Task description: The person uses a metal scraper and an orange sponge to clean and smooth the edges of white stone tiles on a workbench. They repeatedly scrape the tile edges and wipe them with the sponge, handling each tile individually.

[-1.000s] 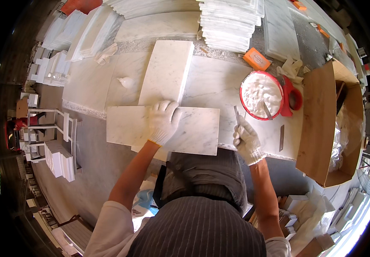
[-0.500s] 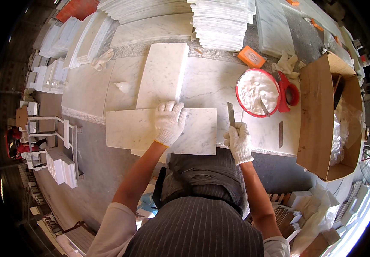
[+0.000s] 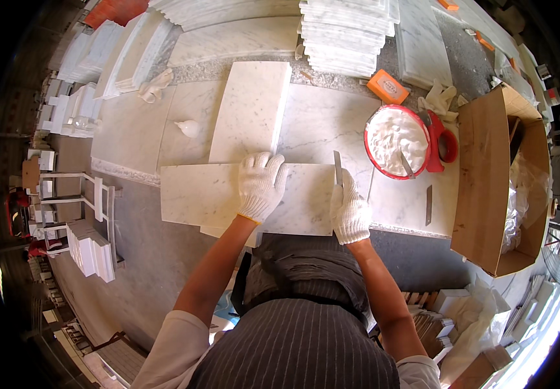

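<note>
A white marble slab (image 3: pixel 195 198) with grey veins lies crosswise in front of me, its near edge jutting past the table's front. My left hand (image 3: pixel 260 188), in a white knitted glove, presses on it with the fingers bent over its far edge. In my gloved right hand (image 3: pixel 352 211) is a thin flat metal blade (image 3: pixel 337 167), pointing away from me at the slab's right end. Whether the blade touches that end I cannot tell. Under the crosswise slab's far side, another marble slab (image 3: pixel 251 110) runs lengthwise.
On the right stands a red tub (image 3: pixel 367 152) of white paste with a blade stuck in it. A second metal strip (image 3: pixel 429 205), an orange box (image 3: pixel 387 87) and a large cardboard box (image 3: pixel 480 188) are near. Marble slabs (image 3: pixel 344 32) are stacked behind; a white lump (image 3: pixel 189 128) lies left.
My right hand has moved left with the blade, from beside the slab to its right end. My left hand stays on the slab. The view has shifted slightly.
</note>
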Demonstrator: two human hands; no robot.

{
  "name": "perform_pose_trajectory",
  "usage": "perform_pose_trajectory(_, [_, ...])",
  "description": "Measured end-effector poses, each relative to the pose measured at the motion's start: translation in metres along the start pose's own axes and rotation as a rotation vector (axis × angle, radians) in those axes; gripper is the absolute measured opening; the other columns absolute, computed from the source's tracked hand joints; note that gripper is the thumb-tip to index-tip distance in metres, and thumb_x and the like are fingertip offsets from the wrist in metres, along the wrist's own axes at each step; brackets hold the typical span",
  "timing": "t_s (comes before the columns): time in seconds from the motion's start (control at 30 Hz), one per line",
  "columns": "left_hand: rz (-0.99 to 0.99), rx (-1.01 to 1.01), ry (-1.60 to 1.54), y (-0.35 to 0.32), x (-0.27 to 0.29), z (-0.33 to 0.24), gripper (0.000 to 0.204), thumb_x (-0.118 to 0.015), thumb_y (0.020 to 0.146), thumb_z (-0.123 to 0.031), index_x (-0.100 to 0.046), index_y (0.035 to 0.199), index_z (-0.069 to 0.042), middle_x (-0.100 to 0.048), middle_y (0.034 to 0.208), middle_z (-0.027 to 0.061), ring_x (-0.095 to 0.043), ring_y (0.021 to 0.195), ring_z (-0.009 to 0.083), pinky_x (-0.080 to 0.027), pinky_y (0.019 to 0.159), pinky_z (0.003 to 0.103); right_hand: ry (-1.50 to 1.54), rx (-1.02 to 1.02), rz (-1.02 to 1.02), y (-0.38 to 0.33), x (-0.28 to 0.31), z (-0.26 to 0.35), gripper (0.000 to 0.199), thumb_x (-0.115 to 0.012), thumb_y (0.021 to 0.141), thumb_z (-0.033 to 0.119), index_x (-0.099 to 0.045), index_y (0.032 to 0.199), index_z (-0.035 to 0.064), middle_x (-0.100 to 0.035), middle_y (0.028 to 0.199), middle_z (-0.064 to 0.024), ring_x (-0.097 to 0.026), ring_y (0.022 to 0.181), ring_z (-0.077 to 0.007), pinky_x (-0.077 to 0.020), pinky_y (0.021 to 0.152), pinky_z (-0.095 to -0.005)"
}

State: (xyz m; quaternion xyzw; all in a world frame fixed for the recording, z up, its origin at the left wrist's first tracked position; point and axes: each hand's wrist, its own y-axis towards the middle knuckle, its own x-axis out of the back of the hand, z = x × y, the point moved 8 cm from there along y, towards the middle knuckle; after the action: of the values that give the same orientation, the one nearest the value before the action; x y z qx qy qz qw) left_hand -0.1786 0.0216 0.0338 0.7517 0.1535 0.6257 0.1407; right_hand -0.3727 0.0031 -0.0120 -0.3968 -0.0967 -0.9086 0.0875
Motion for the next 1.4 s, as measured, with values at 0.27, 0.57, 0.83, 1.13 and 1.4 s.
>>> perform_pose_trajectory(0.27, [0.013, 0.005, -0.005, 0.002, 0.001, 0.000, 0.016, -0.064, 0.083, -0.024, -0.064, 0.092, -0.012, -0.059, 0.089, 0.0067, -0.055, 0.084, 0.0289, -0.044, 0.079, 0.042, 0.012, -0.167, 0.079, -0.002, -0.002, -0.001, 0.044, -0.052, 0.093, 0.018, -0.047, 0.135, 0.0062, -0.067, 0.083, -0.0204, -0.065, 0.064, -0.0371, -0.0523, 0.059, -0.0433])
perform_pose_trajectory(0.57, [0.003, -0.009, 0.009, 0.002, 0.000, 0.001, 0.015, -0.063, 0.083, -0.025, -0.063, 0.090, -0.012, -0.058, 0.087, 0.0061, -0.055, 0.085, 0.0282, -0.044, 0.080, 0.042, 0.002, -0.088, 0.008, -0.002, -0.004, 0.000, 0.046, -0.054, 0.092, 0.018, -0.046, 0.136, 0.0058, -0.064, 0.073, -0.0201, -0.063, 0.058, -0.0359, -0.0511, 0.055, -0.0422])
perform_pose_trajectory(0.83, [0.054, 0.013, -0.072, 0.002, -0.004, 0.004, 0.016, -0.066, 0.082, -0.019, -0.065, 0.095, -0.010, -0.060, 0.091, 0.0074, -0.055, 0.090, 0.0298, -0.044, 0.081, 0.043, -0.037, -0.024, 0.032, 0.000, -0.010, -0.002, 0.050, -0.055, 0.091, 0.019, -0.044, 0.138, 0.0038, -0.060, 0.062, -0.0155, -0.059, 0.048, -0.0317, -0.0487, 0.048, -0.0399])
perform_pose_trajectory(1.13, [0.050, -0.020, -0.051, 0.003, -0.004, 0.003, 0.016, -0.066, 0.082, -0.020, -0.064, 0.094, -0.010, -0.058, 0.089, 0.0059, -0.054, 0.088, 0.0280, -0.044, 0.081, 0.042, 0.061, -0.060, 0.091, 0.007, -0.014, -0.004, 0.048, -0.053, 0.091, 0.017, -0.046, 0.137, 0.0051, -0.062, 0.066, -0.0191, -0.061, 0.054, -0.0341, -0.0501, 0.053, -0.0423])
perform_pose_trajectory(1.4, [0.065, 0.011, -0.083, 0.003, -0.003, 0.003, 0.015, -0.067, 0.080, -0.018, -0.064, 0.094, -0.011, -0.058, 0.088, 0.0059, -0.054, 0.087, 0.0283, -0.044, 0.079, 0.042, 0.448, -0.246, 0.150, 0.004, -0.022, -0.027, 0.037, -0.049, 0.097, 0.018, -0.049, 0.131, 0.0020, -0.067, 0.082, -0.0149, -0.065, 0.064, -0.0284, -0.0524, 0.060, -0.0389])
